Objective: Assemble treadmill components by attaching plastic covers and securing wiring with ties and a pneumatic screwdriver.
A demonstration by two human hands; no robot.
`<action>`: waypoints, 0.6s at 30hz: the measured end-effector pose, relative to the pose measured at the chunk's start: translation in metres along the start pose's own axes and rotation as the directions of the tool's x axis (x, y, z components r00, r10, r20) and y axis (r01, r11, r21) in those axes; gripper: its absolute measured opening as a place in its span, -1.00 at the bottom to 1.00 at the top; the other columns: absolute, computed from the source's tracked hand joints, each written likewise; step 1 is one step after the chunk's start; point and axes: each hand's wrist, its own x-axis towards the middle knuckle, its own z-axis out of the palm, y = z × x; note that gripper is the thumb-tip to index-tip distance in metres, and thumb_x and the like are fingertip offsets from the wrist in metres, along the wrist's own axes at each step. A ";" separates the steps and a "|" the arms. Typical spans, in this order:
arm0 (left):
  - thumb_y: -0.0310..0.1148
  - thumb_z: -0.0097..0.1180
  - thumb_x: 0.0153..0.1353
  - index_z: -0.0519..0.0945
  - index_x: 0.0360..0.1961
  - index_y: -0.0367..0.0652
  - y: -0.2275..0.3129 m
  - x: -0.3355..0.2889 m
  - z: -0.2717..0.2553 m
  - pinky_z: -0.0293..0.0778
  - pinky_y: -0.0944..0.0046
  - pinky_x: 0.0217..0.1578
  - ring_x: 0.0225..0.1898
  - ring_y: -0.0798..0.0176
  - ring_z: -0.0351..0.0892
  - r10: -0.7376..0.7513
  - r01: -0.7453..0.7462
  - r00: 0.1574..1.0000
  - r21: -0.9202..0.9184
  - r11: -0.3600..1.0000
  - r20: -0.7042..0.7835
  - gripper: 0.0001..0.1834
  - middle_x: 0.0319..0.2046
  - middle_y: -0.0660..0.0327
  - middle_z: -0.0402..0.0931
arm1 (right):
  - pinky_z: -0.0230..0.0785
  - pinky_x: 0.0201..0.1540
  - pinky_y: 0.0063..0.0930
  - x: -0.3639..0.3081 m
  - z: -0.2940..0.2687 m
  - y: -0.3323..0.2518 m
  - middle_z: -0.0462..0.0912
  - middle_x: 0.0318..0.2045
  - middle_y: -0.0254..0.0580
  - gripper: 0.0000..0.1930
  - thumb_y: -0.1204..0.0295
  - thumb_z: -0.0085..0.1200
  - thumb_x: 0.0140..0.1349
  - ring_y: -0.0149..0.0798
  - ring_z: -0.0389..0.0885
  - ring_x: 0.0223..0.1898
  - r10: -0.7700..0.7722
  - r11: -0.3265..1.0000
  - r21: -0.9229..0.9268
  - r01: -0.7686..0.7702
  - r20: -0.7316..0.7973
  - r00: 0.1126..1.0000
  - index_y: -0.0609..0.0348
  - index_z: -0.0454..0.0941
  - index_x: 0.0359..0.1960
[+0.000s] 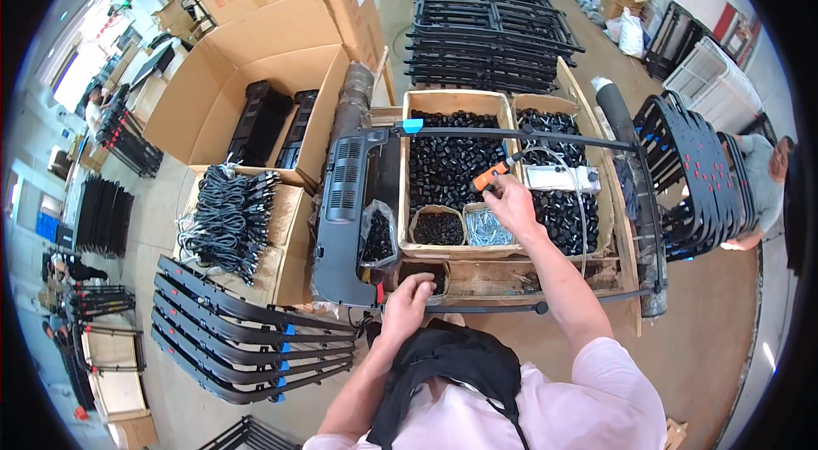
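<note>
My right hand (511, 203) is closed round an orange hand-held tool (490, 176) with a black end, above a box of black plastic caps (443, 169). A thin pale hose (573, 173) loops near its black end. My left hand (409, 307) has its fingers drawn together beside a small dark container (434, 273); anything in them is too small to make out. Close to that hand lies the lower end of a dark grey vented plastic housing (345, 194). It joins a black tube frame (554, 140) lying across the boxes, with blue tape (412, 125) on one corner.
Silver screws (487, 228) and small dark fasteners (439, 228) fill two small boxes. Bundled grey cables (228, 220) lie left, above stacked black frames (247, 339). An open carton (204, 100) holds black parts. More frames (490, 32) are piled ahead; a person (763, 186) stands right.
</note>
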 end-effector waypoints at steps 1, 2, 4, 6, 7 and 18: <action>-0.26 0.05 0.56 0.60 0.19 -0.26 0.002 -0.010 -0.003 0.60 0.26 -0.02 -0.07 0.30 0.70 0.007 -0.007 1.000 0.003 1.000 -0.023 -0.65 -0.08 0.12 0.75 | 0.54 -0.07 -0.12 0.007 0.001 -0.008 0.70 -0.26 0.06 -0.74 0.38 0.22 0.22 0.04 0.70 -0.19 -0.014 0.998 0.054 0.013 0.027 1.000 0.29 0.66 -0.13; -0.26 0.05 0.56 0.60 0.19 -0.26 0.003 -0.014 -0.005 0.60 0.26 -0.02 -0.07 0.30 0.70 0.003 -0.003 0.999 -0.001 1.000 -0.042 -0.65 -0.08 0.12 0.75 | 0.53 -0.06 -0.13 0.016 0.009 -0.001 0.67 -0.22 0.05 -0.73 0.39 0.23 0.21 0.04 0.69 -0.18 -0.047 0.997 0.062 0.045 0.020 0.999 0.29 0.64 -0.11; -0.28 0.05 0.57 0.61 0.19 -0.24 0.005 -0.021 -0.009 0.61 0.30 -0.10 -0.09 0.33 0.70 -0.012 0.010 0.995 -0.019 1.000 -0.101 -0.66 -0.08 0.15 0.75 | 0.53 -0.06 -0.14 0.020 0.010 -0.001 0.63 -0.18 0.04 -0.71 0.41 0.24 0.20 0.02 0.68 -0.18 -0.087 0.995 0.039 0.087 0.021 0.996 0.27 0.62 -0.07; -0.30 0.05 0.56 0.62 0.18 -0.21 0.003 -0.023 -0.014 0.62 0.30 -0.08 -0.10 0.33 0.71 -0.051 0.047 0.984 -0.027 0.999 -0.170 -0.68 -0.08 0.14 0.75 | 0.53 -0.06 -0.12 0.014 0.002 -0.010 0.58 -0.15 0.03 -0.72 0.46 0.23 0.19 0.04 0.66 -0.16 -0.121 0.993 -0.008 0.122 0.070 0.990 0.27 0.59 -0.07; -0.30 0.05 0.55 0.63 0.17 -0.21 0.000 -0.024 -0.015 0.61 0.28 -0.06 -0.10 0.31 0.72 -0.044 0.038 0.977 -0.030 0.999 -0.208 -0.69 -0.09 0.13 0.76 | 0.53 -0.05 -0.12 0.006 0.004 -0.007 0.57 -0.14 0.02 -0.71 0.48 0.23 0.18 0.05 0.65 -0.16 -0.162 0.987 -0.012 0.163 0.062 0.985 0.26 0.59 -0.05; -0.35 0.12 0.48 0.68 0.06 -0.23 -0.018 -0.011 -0.006 0.60 0.23 -0.09 -0.17 0.21 0.74 0.007 -0.004 0.943 0.011 1.000 -0.334 -0.75 -0.17 0.11 0.76 | 0.55 0.03 -0.18 0.033 0.011 0.022 0.64 -0.06 0.05 -0.63 0.36 0.29 0.26 0.06 0.70 -0.12 -0.404 0.913 -0.057 0.404 0.001 0.915 0.27 0.61 0.06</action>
